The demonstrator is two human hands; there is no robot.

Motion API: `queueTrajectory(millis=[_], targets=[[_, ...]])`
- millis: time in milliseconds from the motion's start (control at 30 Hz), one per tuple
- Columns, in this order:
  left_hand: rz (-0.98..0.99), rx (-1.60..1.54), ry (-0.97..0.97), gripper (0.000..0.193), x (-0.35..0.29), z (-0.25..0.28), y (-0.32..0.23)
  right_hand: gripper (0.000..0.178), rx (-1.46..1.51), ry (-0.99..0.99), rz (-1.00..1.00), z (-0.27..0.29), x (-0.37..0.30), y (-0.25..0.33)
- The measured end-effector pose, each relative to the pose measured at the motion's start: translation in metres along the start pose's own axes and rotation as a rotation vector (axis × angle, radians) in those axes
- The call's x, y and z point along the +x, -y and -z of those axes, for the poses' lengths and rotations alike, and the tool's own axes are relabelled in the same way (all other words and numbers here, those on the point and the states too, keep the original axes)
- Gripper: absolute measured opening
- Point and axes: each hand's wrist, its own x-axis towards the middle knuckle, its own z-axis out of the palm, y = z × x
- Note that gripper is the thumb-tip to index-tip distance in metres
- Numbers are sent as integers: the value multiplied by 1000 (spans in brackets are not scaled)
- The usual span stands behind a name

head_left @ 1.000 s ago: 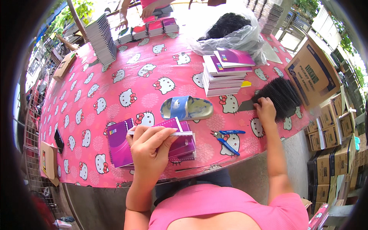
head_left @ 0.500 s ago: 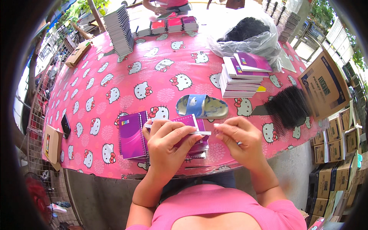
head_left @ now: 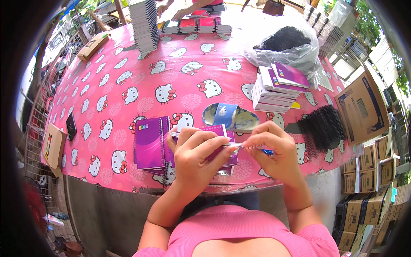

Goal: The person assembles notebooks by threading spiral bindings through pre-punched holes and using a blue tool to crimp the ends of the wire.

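My left hand grips a purple-covered notebook between thumb and fingers, its white page edges facing right. At that notebook's right end my right hand is closed in a pinch on what looks like a thin wire coil, mostly hidden by the fingers. A small blue object shows partly beneath the right hand. Under the held notebook lie more purple notebooks. Left of my left hand sits a stack of spiral-bound purple notebooks.
A blue slipper lies beyond my hands. Black wire coils are heaped at right beside a cardboard box. Farther off stand a notebook pile, a plastic bag of black coils and a tall notebook stack. Another person's hands work across the table.
My right hand has moved left, bringing its fingertips up to the held notebook's end. The view has shifted slightly. Across the table, the other person's hands have moved.
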Motion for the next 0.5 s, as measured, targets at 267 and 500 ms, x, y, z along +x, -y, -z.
queueTrajectory(millis=[267,500], targets=[[22,125,-75,21,-11,-9,3,16,-157,-11,-86,-13,-3,16],[-13,123,-80,23,-8,-6,2,28,-237,75,27,-14,0,9]])
